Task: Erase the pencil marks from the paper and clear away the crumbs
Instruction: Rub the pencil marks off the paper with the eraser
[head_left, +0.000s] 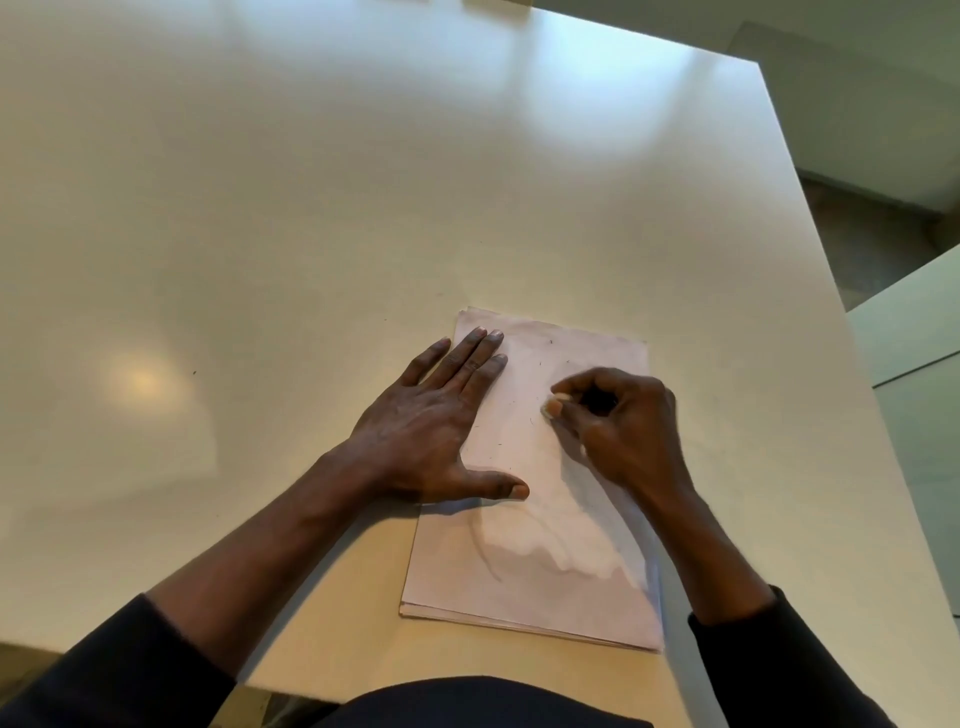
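Observation:
A thin stack of white paper (524, 566) lies on the table in front of me. A faint curved pencil line (480, 545) shows on its lower half, and small dark crumbs (540, 364) dot the upper half. My left hand (431, 426) lies flat with straight fingers on the paper's left edge, pressing it down. My right hand (618, 421) has its fingers curled and pinches a small pale eraser (550, 408) against the paper near the middle. Most of the eraser is hidden by the fingertips.
The pale table (363, 208) stretches far to the left and back. Its right edge (852, 312) runs close to the paper, with floor and another pale surface (914, 332) beyond. The near edge is just below the paper.

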